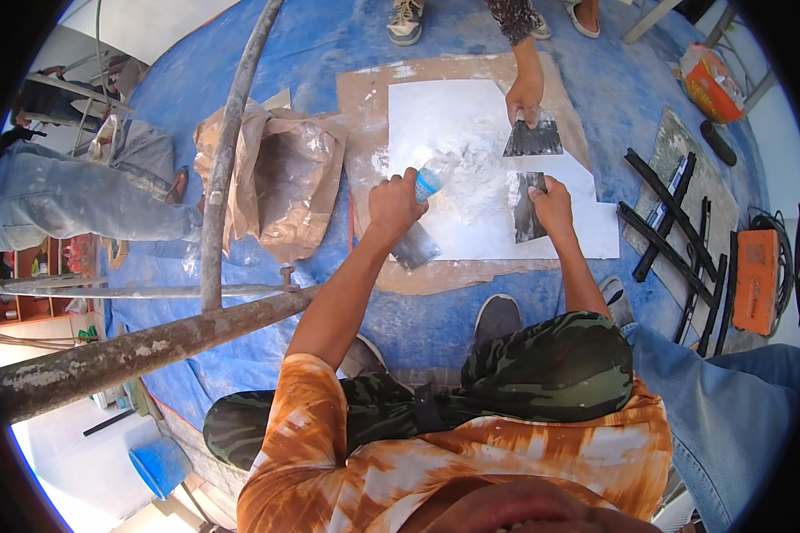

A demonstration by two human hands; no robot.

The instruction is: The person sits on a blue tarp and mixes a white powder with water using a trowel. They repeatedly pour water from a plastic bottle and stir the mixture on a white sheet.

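My left hand [398, 202] grips a clear plastic bottle [430, 181] with a blue label, tilted over a heap of white powder [470, 176]. The powder lies on a white sheet [447, 240] on brown cardboard [367, 100]. A flat metal blade [419, 248] lies below my left hand, its hold unclear. In my right hand [552, 203] is a broad putty knife [528, 216], its blade upright at the powder's right side. Just above it, another person's hand [525, 96] holds a second putty knife [537, 138] over the sheet.
An opened brown paper sack [287, 180] stands left of the cardboard. Scaffold pipes [160, 340] cross the left side. On the right lie black strips [673, 220], an orange tool case or machine [755, 280] and a plastic bag [710, 83]. Other people stand around the blue tarpaulin [293, 53].
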